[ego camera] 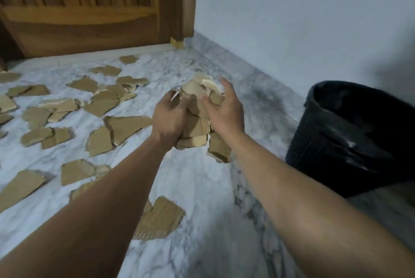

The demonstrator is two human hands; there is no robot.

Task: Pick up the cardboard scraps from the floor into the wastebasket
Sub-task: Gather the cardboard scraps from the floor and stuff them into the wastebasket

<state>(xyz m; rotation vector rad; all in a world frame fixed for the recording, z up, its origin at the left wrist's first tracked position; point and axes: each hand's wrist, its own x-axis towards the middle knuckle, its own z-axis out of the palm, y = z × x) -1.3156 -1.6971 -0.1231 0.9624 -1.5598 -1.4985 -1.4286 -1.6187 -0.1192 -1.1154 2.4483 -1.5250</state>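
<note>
Both hands [168,116] cupped around cardboard scraps [195,125], forearms outstretched.

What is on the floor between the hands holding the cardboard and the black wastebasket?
Only bare marble floor separates the right hand, holding cardboard scraps, from the wastebasket in the head view; nothing lies on it.

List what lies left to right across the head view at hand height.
Loose cardboard scraps → left hand → bundle of scraps gripped between both hands → right hand → bare marble floor → black wastebasket.
</note>
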